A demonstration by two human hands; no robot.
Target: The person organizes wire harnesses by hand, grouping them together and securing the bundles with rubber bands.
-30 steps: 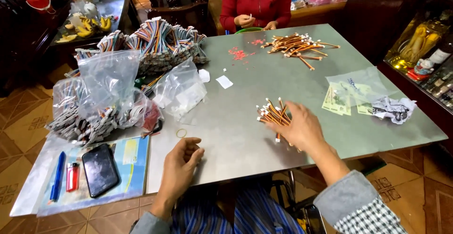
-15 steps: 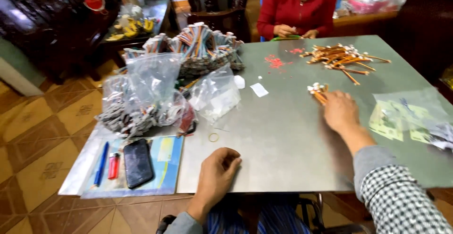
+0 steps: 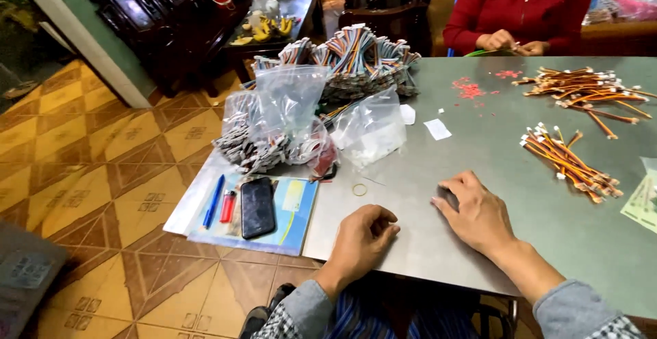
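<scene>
My left hand (image 3: 361, 239) rests on the grey metal table (image 3: 520, 175) near its front edge, fingers loosely curled, holding nothing. My right hand (image 3: 477, 210) lies flat on the table just to the right of it, fingers spread, empty. A yellow rubber band (image 3: 359, 189) lies a little beyond my left hand. A bundle of orange wires with white connectors (image 3: 569, 160) lies on the table to the right of my right hand, apart from it.
Clear plastic bags of small parts (image 3: 287, 123) and a pile of multicoloured ribbon cables (image 3: 356, 55) fill the table's left. A phone (image 3: 258, 206), blue pen (image 3: 213, 201) and red lighter (image 3: 228, 205) lie on a booklet. A person in red (image 3: 523, 10) sits opposite by more orange wires (image 3: 588, 89).
My right hand has let go of the orange wire bundle, left it on the table, and drawn back toward me. My head has turned left. The left hand has barely moved.
</scene>
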